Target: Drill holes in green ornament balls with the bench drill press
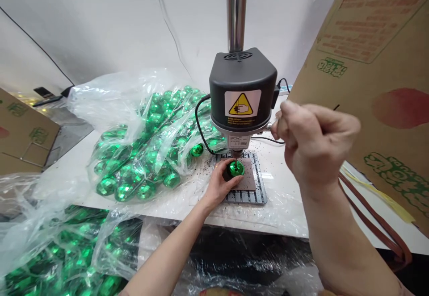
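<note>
Under the chuck of a black bench drill press [243, 81], my left hand [219, 183] is closed round a shiny green faceted ball [237, 168], thumb and fingers on opposite sides. The ball rests on a brownish square pad [248, 182] over the slotted grey base plate [261, 193]. The thin drill bit [235, 163] reaches down to the ball's top; whether it has entered cannot be made out. My right hand [311, 139] is raised and closed at the right of the drill head, on the drill press lever [268, 127], which the fingers mostly hide.
A clear plastic bag [110, 99] full of green balls lies left of the drill on the white table [284, 215]. More bagged balls [60, 251] sit below its front edge. A large cardboard box [375, 90] stands at right, near a brown strap [378, 222]. Dark shavings surround the base.
</note>
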Tool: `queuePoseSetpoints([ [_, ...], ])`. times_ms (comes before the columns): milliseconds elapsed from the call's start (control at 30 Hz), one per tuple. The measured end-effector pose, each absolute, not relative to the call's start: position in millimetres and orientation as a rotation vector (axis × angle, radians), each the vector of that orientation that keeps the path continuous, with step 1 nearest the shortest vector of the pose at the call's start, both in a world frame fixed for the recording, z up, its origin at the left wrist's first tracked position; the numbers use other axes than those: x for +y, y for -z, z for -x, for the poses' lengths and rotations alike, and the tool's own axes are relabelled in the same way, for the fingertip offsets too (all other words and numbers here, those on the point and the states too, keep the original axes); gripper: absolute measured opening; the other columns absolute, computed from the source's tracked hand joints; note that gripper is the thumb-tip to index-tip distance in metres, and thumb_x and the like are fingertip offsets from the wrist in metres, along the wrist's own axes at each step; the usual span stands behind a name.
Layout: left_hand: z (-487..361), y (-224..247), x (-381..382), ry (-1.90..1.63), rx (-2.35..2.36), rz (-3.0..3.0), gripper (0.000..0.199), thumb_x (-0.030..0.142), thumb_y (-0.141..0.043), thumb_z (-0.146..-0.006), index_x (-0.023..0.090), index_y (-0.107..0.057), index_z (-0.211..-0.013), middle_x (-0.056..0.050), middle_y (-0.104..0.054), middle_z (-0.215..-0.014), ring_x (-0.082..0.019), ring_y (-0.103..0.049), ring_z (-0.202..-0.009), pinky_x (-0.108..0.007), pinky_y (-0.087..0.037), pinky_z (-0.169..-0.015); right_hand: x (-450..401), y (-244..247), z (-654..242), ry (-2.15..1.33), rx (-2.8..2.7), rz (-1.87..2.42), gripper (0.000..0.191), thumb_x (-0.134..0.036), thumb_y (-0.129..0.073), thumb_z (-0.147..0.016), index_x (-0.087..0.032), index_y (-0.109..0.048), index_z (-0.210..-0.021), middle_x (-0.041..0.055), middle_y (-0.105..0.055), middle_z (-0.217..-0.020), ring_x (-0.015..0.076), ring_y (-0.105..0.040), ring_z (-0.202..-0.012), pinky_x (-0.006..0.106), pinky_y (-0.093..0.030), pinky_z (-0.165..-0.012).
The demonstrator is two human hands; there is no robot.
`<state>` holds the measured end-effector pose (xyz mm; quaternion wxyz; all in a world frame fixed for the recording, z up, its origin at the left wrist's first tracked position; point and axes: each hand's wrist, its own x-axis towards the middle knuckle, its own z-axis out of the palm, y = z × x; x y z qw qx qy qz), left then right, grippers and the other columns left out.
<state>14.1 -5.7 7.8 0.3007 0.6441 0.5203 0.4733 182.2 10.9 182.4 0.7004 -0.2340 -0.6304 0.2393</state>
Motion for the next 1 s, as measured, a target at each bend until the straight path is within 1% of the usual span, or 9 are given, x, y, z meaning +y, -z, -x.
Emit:
queuePoseSetpoints([
  [133,-13.7,-15.9,-45.5,-1.397,1.526,-1.833,0.046,0.034,-0.075,-0.078,0.023,-0.059,-0.119,-0.009,-0.067,-0.111,-0.026,-0.065,-0.105,-0.04,-0.053,-0.089,16.3,-204.0,-177.9,-0.592,-1.291,0.548,0.044,-0.023,-0.065,-0.086,-0.018,-0.045,-0.047,-0.0033,-0.035,-0.045,0.0063,-0.033,-0.043,0.03,-0.027,-0.044],
  [200,-8.1,-13.5,-77.6,-1.398,1.426,-2.086,0.048,0.034,-0.075,-0.076,0.023,-0.057,-0.12,-0.009,-0.067,-0.103,-0.025,-0.066,-0.096,-0.038,-0.055,-0.08,16.9,-206.0,-177.1,-0.619,-1.283,0.523,0.043,-0.021,-0.064,-0.086,-0.018,-0.046,-0.047,-0.0031,-0.037,-0.045,0.0068,-0.034,-0.043,0.03,-0.027,-0.044],
  [333,9.6,4.5,-134.9,-0.965,1.077,-2.786,0.051,0.037,-0.072,-0.077,0.021,-0.056,-0.123,-0.01,-0.068,-0.093,-0.022,-0.064,-0.074,-0.034,-0.052,-0.062,16.2,-203.9,-176.8,-0.632,-1.258,0.485,0.043,-0.018,-0.064,-0.085,-0.018,-0.044,-0.046,-0.0033,-0.036,-0.043,0.0078,-0.034,-0.042,0.031,-0.027,-0.043],
  [400,18.0,11.5,-147.2,-0.77,0.988,-2.97,0.052,0.045,-0.072,-0.079,0.02,-0.057,-0.123,-0.012,-0.069,-0.095,-0.022,-0.064,-0.075,-0.034,-0.052,-0.063,16.1,-203.2,-176.2,-0.623,-1.246,0.494,0.044,-0.018,-0.064,-0.085,-0.018,-0.044,-0.046,-0.0035,-0.036,-0.043,0.0074,-0.034,-0.042,0.031,-0.026,-0.043],
  [500,28.4,8.2,-135.5,-0.913,1.0,-2.938,0.048,0.05,-0.065,-0.087,0.02,-0.056,-0.123,-0.012,-0.068,-0.096,-0.023,-0.065,-0.081,-0.035,-0.054,-0.069,16.2,-202.8,-174.8,-0.61,-1.219,0.502,0.043,-0.017,-0.063,-0.085,-0.018,-0.043,-0.046,-0.004,-0.036,-0.043,0.0068,-0.033,-0.041,0.031,-0.026,-0.042],
  [600,38.9,-8.3,-88.9,-1.117,1.439,-2.701,0.027,0.021,-0.051,-0.096,0.022,-0.057,-0.122,-0.01,-0.067,-0.097,-0.022,-0.065,-0.088,-0.035,-0.054,-0.078,16.3,-202.4,-174.1,-0.579,-1.217,0.505,0.043,-0.015,-0.061,-0.085,-0.018,-0.043,-0.046,-0.0046,-0.035,-0.043,0.0055,-0.034,-0.04,0.029,-0.026,-0.042],
  [700,51.6,-24.0,-26.4,-1.059,1.947,-2.411,0.036,0.009,-0.043,-0.094,0.021,-0.06,-0.123,-0.015,-0.065,-0.114,-0.028,-0.063,-0.104,-0.043,-0.052,-0.089,16.4,-201.8,-174.5,-0.57,-1.215,0.512,0.043,-0.015,-0.061,-0.085,-0.017,-0.044,-0.046,-0.0045,-0.036,-0.042,0.0051,-0.034,-0.04,0.029,-0.024,-0.042],
  [800,63.4,-30.5,23.4,-0.937,2.209,-2.248,0.042,0.002,-0.05,-0.085,0.018,-0.062,-0.122,-0.019,-0.059,-0.128,-0.034,-0.058,-0.114,-0.048,-0.049,-0.094,16.6,-201.4,-175.1,-0.584,-1.211,0.513,0.042,-0.016,-0.062,-0.085,-0.018,-0.045,-0.046,-0.004,-0.038,-0.042,0.0062,-0.036,-0.04,0.031,-0.024,-0.042],
  [1000,81.5,-31.0,43.6,-0.81,2.26,-2.288,0.048,0.008,-0.068,-0.077,0.02,-0.063,-0.123,-0.016,-0.059,-0.121,-0.036,-0.057,-0.111,-0.045,-0.049,-0.091,17.5,-201.0,-174.5,-0.574,-1.21,0.511,0.043,-0.019,-0.063,-0.084,-0.019,-0.045,-0.046,-0.0041,-0.038,-0.042,0.007,-0.035,-0.04,0.032,-0.025,-0.042],
])
